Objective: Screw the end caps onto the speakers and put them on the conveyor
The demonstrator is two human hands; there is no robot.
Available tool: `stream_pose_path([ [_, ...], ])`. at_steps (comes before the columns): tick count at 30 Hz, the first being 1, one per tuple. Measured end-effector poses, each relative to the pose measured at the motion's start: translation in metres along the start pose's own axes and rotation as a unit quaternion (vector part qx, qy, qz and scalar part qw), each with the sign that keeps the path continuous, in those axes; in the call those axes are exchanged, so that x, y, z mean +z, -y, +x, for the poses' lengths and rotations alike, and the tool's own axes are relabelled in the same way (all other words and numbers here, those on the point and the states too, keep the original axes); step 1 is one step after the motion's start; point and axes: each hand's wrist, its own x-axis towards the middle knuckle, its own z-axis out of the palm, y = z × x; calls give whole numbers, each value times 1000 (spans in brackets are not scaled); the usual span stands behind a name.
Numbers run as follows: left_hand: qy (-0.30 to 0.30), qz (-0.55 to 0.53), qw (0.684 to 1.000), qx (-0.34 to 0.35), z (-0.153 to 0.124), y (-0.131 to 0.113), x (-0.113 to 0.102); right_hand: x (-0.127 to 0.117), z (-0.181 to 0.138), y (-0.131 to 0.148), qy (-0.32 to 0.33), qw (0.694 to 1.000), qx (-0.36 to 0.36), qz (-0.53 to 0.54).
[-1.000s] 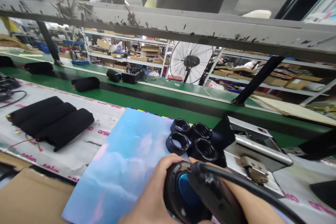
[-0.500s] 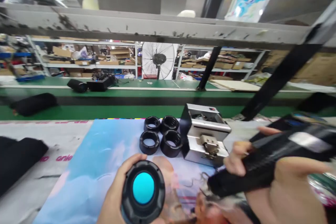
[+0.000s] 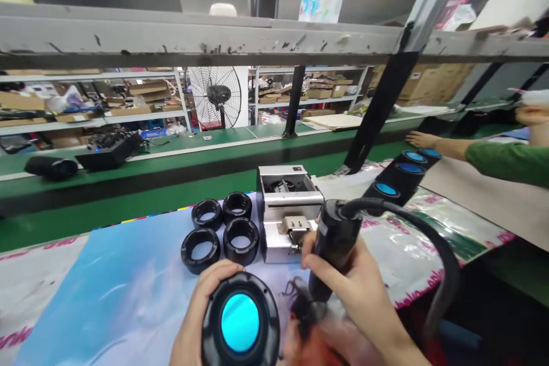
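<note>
My left hand (image 3: 192,320) is wrapped around the side of a black cylinder with a blue round end (image 3: 240,323), whose blue face points up towards me. My right hand (image 3: 358,280) grips an electric screwdriver (image 3: 338,234), black and roughly upright, with a thick cable (image 3: 433,234) curving from its top. The screwdriver's lower tip is blurred and cannot be made out. Just beyond it stands a silver screw feeder (image 3: 285,206) with an open top. Several black rings (image 3: 241,240) are grouped left of the feeder on a glossy blue printed sheet (image 3: 115,274).
Black cylinders with blue ends (image 3: 386,189) lie on the right. Farther right, another person's hand (image 3: 422,140) and green sleeve (image 3: 510,154) reach over the bench. A slanted dark post (image 3: 377,108) and a metal beam (image 3: 171,37) cross the view. A green conveyor (image 3: 206,166) runs behind.
My view has turned to the right. The screwdriver in my right hand has swung from a slant to nearly upright, moving left towards the feeder. My left hand keeps its hold on the cylinder.
</note>
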Motion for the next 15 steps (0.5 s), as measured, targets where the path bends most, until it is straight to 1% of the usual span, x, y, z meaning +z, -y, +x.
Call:
stream_pose_path([
  [2, 19, -17, 999, -30, 11, 9, 6, 3, 5, 7, -1, 999, -11, 46],
  [4, 35, -22, 998, -50, 19, 16, 11, 9, 14, 24, -10, 994, -43, 100],
  [7, 41, -22, 997, -54, 26, 21, 17, 21, 37, 54, -10, 982, -114, 149],
  [9, 46, -24, 997, -55, 28, 21, 22, 29, 53, 65, 6, 979, -132, 155],
  [11, 47, -26, 997, -57, 29, 20, 27, 36, 66, 66, 24, 980, -130, 151],
  [15, 40, -34, 997, -56, 27, 12, 33, 44, 80, 50, 44, 983, -116, 132],
])
